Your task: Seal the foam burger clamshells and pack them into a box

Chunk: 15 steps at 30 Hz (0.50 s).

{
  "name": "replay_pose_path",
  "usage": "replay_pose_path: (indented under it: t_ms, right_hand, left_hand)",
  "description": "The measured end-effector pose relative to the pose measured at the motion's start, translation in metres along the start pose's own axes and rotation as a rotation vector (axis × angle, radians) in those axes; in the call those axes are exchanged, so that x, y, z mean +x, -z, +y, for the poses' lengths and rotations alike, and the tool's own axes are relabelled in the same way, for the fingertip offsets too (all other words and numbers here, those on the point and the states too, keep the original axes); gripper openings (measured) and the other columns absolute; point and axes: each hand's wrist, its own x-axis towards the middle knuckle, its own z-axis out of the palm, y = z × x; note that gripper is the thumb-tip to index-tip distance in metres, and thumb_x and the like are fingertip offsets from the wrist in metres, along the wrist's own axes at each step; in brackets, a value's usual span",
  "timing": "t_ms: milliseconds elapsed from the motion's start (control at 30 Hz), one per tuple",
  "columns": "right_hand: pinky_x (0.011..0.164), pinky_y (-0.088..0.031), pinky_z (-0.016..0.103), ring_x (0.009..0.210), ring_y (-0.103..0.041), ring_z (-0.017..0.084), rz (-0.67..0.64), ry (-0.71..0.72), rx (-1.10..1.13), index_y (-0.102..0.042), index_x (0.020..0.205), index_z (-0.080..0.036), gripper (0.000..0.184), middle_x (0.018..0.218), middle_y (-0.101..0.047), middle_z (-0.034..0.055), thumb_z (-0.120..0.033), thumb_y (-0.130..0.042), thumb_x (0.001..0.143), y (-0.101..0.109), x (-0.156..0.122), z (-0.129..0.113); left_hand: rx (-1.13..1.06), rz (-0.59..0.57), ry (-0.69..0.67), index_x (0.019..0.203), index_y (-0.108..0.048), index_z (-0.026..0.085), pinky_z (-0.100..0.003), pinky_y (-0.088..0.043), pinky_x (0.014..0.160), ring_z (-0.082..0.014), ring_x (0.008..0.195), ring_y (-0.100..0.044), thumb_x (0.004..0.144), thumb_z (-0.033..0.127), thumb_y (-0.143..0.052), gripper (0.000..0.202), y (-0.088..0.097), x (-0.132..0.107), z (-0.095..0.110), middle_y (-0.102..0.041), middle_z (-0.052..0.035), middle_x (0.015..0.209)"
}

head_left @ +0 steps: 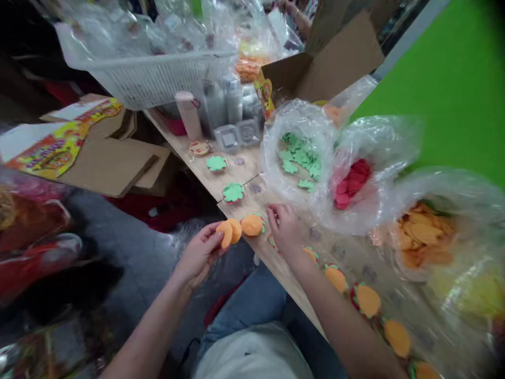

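Well, the person's left grip [201, 254] is pinching two flat orange foam discs [229, 232] between fingers and thumb. The right grip [284, 229] is sitting half-closed just beside an orange foam disc on a green scalloped backing [252, 225]; I cannot tell whether it has hold of anything. Orange-and-green foam pieces [366, 300] are lying in a row right of the right grip, along the edge of the pale wooden tabletop [197, 171]. The right forearm is reaching across them, so it could be brushing pieces off that edge, and a loose pinch could be dropping the left grip's discs to the floor.
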Motion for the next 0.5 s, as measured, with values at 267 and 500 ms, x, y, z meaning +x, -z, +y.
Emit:
replay_pose_path:
  t_ms: [267,500]
  right_hand:
    - [0.046,-0.039,0.018,0.054,-0.051,0.007,-0.401,-0.564,0.702,-0.056,0.077,-0.016,0.028,0.068,-0.059,-0.0011,-0.04,-0.066,0.066,-0.032,-0.01,-0.016]
    - [0.042,-0.037,0.017,0.053,-0.054,0.008,-0.435,-0.202,0.231,-0.058,0.086,-0.017,0.019,0.066,-0.06,-0.0015,-0.032,-0.049,0.079,-0.066,0.064,-0.008]
  left_hand:
    - [-0.029,0.056,-0.153,0.091,-0.062,0.016,-0.017,-0.048,0.061,-0.0086,0.068,-0.059,0.064,0.031,-0.072,0.032,-0.009,0.015,0.008,-0.065,-0.0018,0.085]
    - [-0.049,0.217,-0.169,0.093,-0.06,0.016,-0.014,-0.044,0.051,-0.0057,0.06,-0.054,0.065,0.03,-0.07,0.033,0.005,0.041,0.028,-0.062,-0.0004,0.081]
